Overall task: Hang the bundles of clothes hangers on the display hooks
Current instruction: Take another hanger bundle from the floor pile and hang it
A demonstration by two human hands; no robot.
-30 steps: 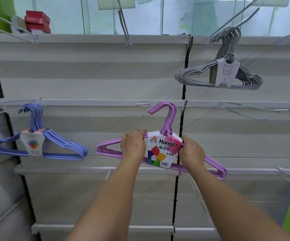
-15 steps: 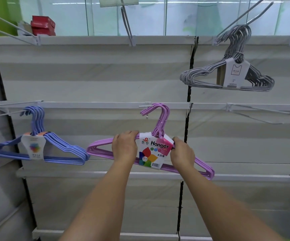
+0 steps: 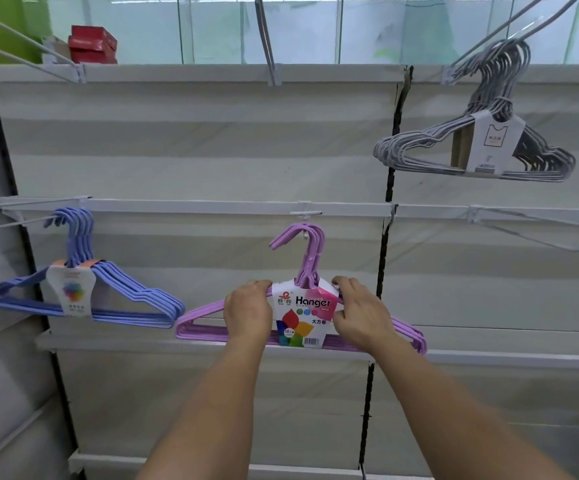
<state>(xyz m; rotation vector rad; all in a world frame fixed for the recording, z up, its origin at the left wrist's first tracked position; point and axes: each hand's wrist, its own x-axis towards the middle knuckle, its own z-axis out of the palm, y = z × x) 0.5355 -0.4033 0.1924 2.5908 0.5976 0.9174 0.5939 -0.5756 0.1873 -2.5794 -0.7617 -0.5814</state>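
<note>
Two hands hold the purple hanger bundle (image 3: 302, 317) up against the middle tier of the display wall: the left hand (image 3: 249, 315) has its fingers curled over the left shoulder of the bundle, and the right hand (image 3: 359, 311) pinches the right shoulder just beside the printed label (image 3: 303, 317). The bundle's long axis runs left to right, level with the shelf rail (image 3: 212, 345) behind its bottom bar, and its stacked hook tops (image 3: 302, 239) rise straight above the fingers, between the two hands. The relation that counts is at those hook tops: they sit right at the tip of the short white display hook (image 3: 305, 213) jutting from the rail above, and whether the curve is already over the wire or only touching it cannot be told from here. Both hands are equally near, so either could steady the last push. To the left hangs a blue hanger bundle (image 3: 80, 292) on its own peg, close to the purple bundle's left end but apart from it; far up to the right hangs a grey hanger bundle (image 3: 475, 147). Nothing stands between the hook tops and the peg.
</note>
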